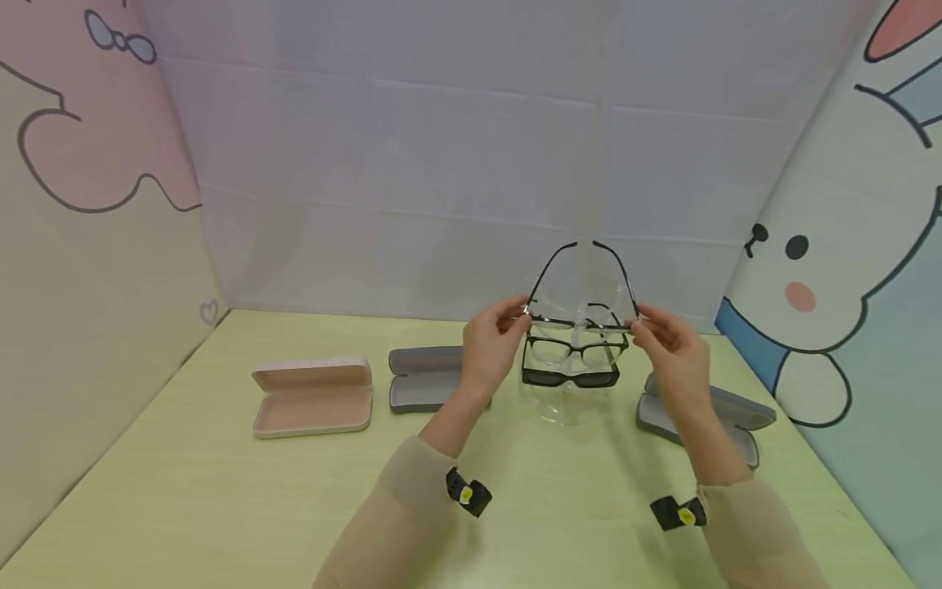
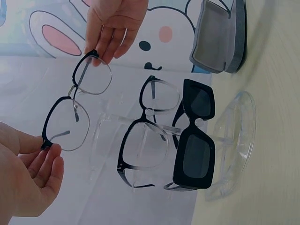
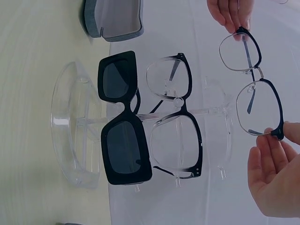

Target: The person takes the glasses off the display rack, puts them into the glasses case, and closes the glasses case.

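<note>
The left hand and right hand pinch opposite front corners of the dark-browed eyeglasses, held between them near the clear stand.

- A screened-off tabletop booth, building unclear
- Beyond the left hand: a creased white sheet
- Right of the right hand: a rabbit-printed panel
- Left of the left hand: a pink-and-cream cartoon panel
- Below both hands: a pale yellow-green table

The sleeves are plain and beige. Near the end of each one there is a small black angular piece, which bears a yellow spot.
</note>
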Available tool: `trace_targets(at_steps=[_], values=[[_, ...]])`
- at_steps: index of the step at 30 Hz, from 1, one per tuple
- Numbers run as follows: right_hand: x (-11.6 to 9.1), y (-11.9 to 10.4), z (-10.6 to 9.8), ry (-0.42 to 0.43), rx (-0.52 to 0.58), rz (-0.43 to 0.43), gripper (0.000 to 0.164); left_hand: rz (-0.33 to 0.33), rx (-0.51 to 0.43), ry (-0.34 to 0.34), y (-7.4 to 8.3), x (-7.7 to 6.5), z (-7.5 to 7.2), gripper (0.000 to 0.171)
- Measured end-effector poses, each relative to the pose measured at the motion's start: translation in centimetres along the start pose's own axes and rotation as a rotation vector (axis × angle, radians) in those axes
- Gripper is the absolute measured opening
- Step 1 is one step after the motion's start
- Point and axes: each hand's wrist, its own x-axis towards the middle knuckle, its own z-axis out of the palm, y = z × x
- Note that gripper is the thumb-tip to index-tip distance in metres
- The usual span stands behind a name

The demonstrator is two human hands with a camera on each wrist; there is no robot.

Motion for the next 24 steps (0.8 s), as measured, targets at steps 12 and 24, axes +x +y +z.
trace_targets(at_steps=[12,24], values=[[-0.7,-0.2,-0.4,-0.04,-0.011,-0.059,0.036,0.002,-0.051,-0.017,0.1,-0.5,-0.6,0.026],[-1.2,-0.4,-0.6,-0.083,-0.065,-0.154,0.031,0.014,-0.044,-0.04,0.4,-1.0,-1.2,0.026]])
